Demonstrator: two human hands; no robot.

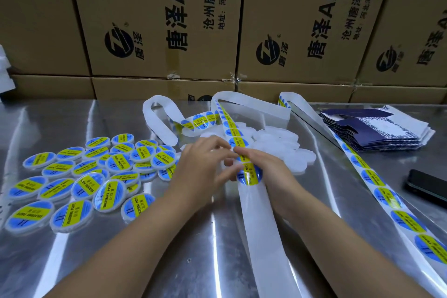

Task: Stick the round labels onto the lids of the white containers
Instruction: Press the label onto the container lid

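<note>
The right hand (pixel 263 164) is pinching the label strip (pixel 257 213), which is running far-to-near between both hands. The left hand (pixel 205 161) is curving over a white container (pixel 228 164), its grip unclear. The next label (pixel 250 175) is lying nearer the right hand.

The table (pixel 72 121) is bare at the far left and along the near edge at the left. Labelled lids (pixel 96 172) crowd the left side and white lids (pixel 278 145) the middle. Between the middle strip (pixel 261 225) and the right strip (pixel 387 196) lies a bare lane. Boxes (pixel 169 31) close the back. Cartons (pixel 377 128) and a phone (pixel 428 186) block the right edge.
</note>
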